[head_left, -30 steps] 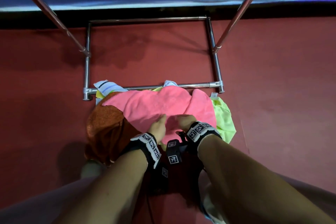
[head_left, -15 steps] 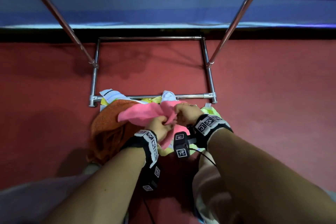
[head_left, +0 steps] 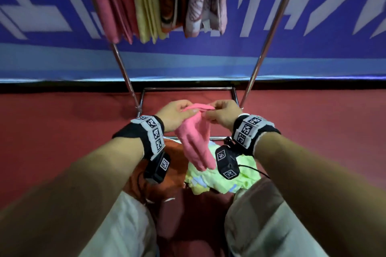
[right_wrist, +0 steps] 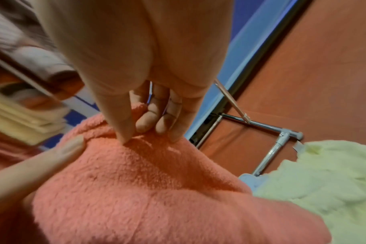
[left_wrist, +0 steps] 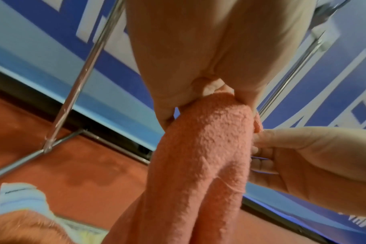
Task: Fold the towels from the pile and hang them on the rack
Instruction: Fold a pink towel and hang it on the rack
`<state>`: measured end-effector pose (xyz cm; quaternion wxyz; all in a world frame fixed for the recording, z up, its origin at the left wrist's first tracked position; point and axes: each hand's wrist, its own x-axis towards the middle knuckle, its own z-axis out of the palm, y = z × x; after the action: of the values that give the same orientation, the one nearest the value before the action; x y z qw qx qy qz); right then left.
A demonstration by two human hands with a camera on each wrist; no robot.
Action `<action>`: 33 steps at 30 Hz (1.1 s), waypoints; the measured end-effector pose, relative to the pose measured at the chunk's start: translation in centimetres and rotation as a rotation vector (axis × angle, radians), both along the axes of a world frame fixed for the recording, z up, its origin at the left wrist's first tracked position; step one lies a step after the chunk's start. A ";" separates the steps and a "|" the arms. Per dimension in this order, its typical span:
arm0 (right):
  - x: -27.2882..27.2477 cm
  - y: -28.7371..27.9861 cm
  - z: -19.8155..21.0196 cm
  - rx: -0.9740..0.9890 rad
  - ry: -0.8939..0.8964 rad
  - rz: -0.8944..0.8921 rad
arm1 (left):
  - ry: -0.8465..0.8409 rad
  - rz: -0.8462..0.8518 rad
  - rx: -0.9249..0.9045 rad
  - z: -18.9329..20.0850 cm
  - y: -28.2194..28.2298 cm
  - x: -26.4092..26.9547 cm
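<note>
A pink towel hangs bunched in the air between my hands, above the pile on the red floor. My left hand grips its top edge from the left, and my right hand pinches the same edge from the right. The left wrist view shows the pink towel drooping below my left hand's fingers. In the right wrist view my thumb and fingertips pinch the pink towel. The pile holds an orange towel and a pale green towel. The metal rack stands just ahead.
Several folded towels in pink, yellow, orange and patterned mauve hang from the rack's top rail. The rack's base frame lies on the red floor in front of a blue and white banner wall. My knees flank the pile.
Both hands gathered the pink towel off the pile and lifted it up and forward. My head tilted up, bringing the hung towels into view.
</note>
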<state>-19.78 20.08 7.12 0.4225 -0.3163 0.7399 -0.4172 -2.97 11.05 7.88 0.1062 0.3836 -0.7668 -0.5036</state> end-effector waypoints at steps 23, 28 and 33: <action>7.4 3.6 11.9 -0.203 -0.070 0.241 | -0.029 0.066 -0.280 13.6 4.7 7.0; 8.1 3.7 12.1 -0.343 0.073 0.095 | 0.088 0.159 -0.175 13.8 5.6 6.3; 7.0 4.1 13.5 -0.377 -0.102 -0.104 | 0.005 0.187 -0.106 11.8 4.8 7.7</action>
<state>-12.79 24.17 20.63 0.3707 -0.3297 0.6417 -0.5849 4.72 15.85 19.69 0.1749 0.4462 -0.7530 -0.4510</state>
